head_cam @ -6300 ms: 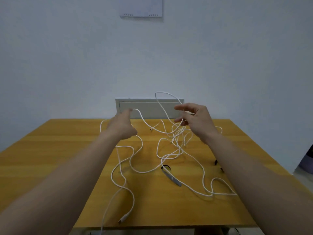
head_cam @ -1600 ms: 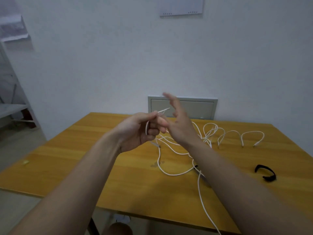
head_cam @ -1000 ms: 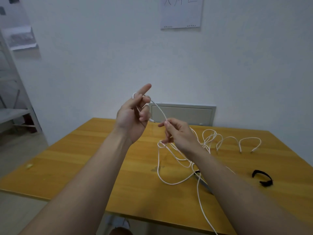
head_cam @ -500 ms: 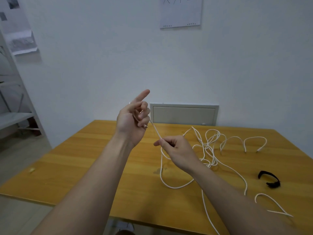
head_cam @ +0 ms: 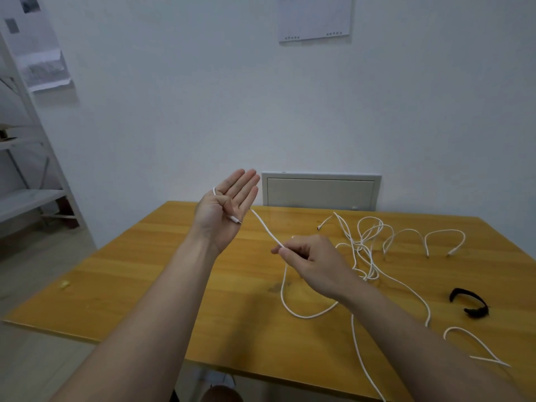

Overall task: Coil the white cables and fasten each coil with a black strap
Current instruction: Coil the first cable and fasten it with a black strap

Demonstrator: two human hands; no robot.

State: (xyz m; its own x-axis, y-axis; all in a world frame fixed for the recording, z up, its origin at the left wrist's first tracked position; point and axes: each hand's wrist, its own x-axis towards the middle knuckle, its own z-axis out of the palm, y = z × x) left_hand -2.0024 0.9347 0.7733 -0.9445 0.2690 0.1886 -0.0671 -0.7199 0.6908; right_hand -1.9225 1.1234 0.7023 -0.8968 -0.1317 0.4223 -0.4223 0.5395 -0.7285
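Your left hand (head_cam: 223,211) is raised just left of the grey wall panel (head_cam: 319,192), palm toward you, fingers straight and together. The white cable (head_cam: 266,229) comes round its forefinger edge, the plug end (head_cam: 235,219) lies on the palm, and the thumb laid over it seems to be all that pins it. Your right hand (head_cam: 314,264), lower and in front of the panel, pinches the same cable between thumb and forefinger, and the stretch between your hands is taut.

That thumb is the weak point, I judge. Pull harder with the right hand as you carry a turn round and the plug end may slide out, leaving the coil no anchor. With the fingers flat, a turn could also slip off their tips.

Mind the tangle (head_cam: 364,250) on the table (head_cam: 145,280) in front of the panel's right end. Your cable runs back into it, and I cannot tell which loop belongs to which cable. Drawing slack fast could tighten a knot or drag the heap along. One length hangs over the table edge farthest from the panel; its weight may pull more down.

The black strap (head_cam: 470,303) lies well to the panel's right, nearer you, apart from the cables; a dragged loop might sweep it off
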